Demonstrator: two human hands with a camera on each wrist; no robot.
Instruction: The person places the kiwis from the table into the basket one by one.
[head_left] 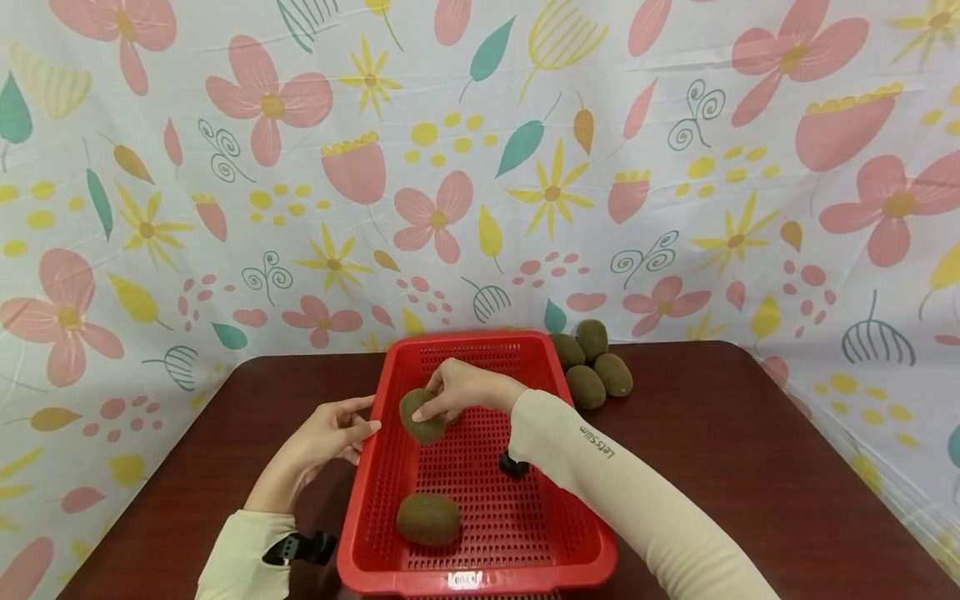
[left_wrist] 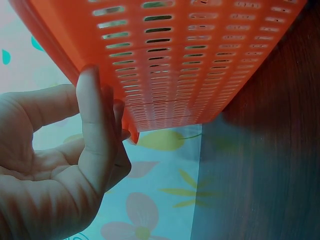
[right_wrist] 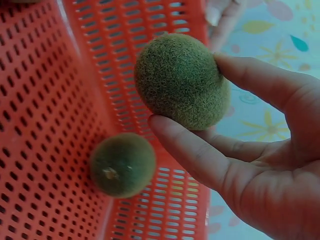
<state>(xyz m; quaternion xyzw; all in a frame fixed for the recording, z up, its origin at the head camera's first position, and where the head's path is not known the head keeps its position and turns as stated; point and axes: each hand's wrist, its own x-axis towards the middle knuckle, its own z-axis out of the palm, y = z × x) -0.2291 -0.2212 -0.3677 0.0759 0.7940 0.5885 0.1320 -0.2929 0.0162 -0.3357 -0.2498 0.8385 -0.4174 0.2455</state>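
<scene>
My right hand (head_left: 461,390) pinches a brown fuzzy kiwi (head_left: 422,416) between thumb and fingers, above the far left part of a red plastic basket (head_left: 480,581). In the right wrist view, this kiwi (right_wrist: 180,80) is raised over the perforated wall, and a second kiwi (right_wrist: 122,165) lies in the basket below it. The head view shows that second one mostly hidden behind my right hand. Nearer to me, another kiwi (head_left: 429,518) rests on the basket floor. My left hand (head_left: 318,442) holds the basket's left rim, its fingers bent at the edge (left_wrist: 92,120).
Several kiwis (head_left: 587,387) sit in a cluster on the dark wooden table (head_left: 697,450), just right of the basket's far corner. Behind the table hangs a flower-patterned cloth (head_left: 450,208). My right sleeve (head_left: 622,483) crosses over the basket's right rim.
</scene>
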